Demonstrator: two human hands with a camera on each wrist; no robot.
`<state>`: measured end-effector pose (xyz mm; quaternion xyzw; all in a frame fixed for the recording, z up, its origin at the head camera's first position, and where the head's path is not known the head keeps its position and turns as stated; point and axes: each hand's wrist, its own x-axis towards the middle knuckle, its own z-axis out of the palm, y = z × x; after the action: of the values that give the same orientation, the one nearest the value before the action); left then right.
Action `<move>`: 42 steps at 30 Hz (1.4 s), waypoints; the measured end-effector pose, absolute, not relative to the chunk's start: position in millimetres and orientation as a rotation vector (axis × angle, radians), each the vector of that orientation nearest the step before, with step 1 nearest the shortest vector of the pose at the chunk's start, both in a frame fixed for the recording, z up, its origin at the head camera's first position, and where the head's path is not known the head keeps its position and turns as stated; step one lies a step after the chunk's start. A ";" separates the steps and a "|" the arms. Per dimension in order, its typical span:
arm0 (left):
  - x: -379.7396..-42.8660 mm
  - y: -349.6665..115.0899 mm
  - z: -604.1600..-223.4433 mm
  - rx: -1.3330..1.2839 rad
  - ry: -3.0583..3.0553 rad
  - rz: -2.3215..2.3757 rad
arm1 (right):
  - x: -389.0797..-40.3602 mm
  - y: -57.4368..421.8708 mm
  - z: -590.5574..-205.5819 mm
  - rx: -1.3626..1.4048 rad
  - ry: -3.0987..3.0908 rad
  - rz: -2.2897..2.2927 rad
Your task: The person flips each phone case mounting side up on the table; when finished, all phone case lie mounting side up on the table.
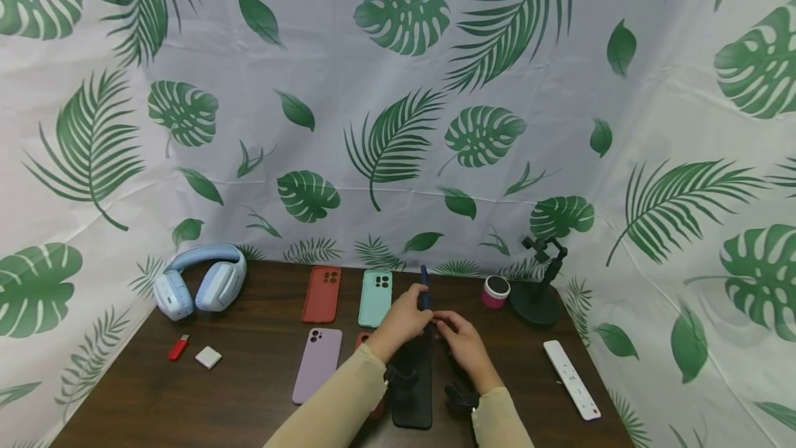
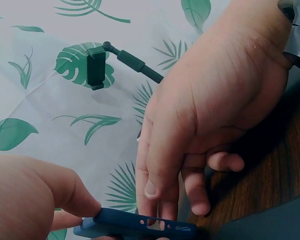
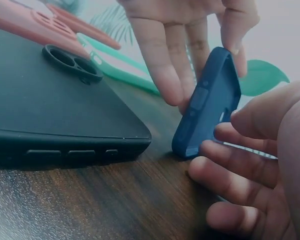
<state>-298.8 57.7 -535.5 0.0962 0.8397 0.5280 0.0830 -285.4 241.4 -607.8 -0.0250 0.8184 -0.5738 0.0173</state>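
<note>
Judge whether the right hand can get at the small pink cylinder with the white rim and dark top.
Likely yes: the pink cylinder stands beyond the right hand on the brown wooden table, with nothing visible between them.

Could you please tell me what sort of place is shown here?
Probably an indoor desk staged for recording, though I cannot be certain: a leaf-print sheet hangs behind it, and phone cases and headphones are spread over it.
</note>
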 end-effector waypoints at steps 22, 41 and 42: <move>-301.0 44.8 -535.4 0.244 2.785 1.258 | -282.4 244.2 -605.6 -0.089 2.627 -1.761; -302.9 46.9 -541.2 0.188 2.651 1.003 | -282.9 242.9 -603.8 -0.068 2.613 -1.779; -302.7 46.7 -541.7 0.189 2.648 1.008 | -283.1 243.1 -604.0 -0.068 2.615 -1.781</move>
<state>-302.7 46.7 -541.7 0.0658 0.9219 0.3509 0.1507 -283.1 243.1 -604.0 -0.0214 0.8263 -0.5626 -0.0115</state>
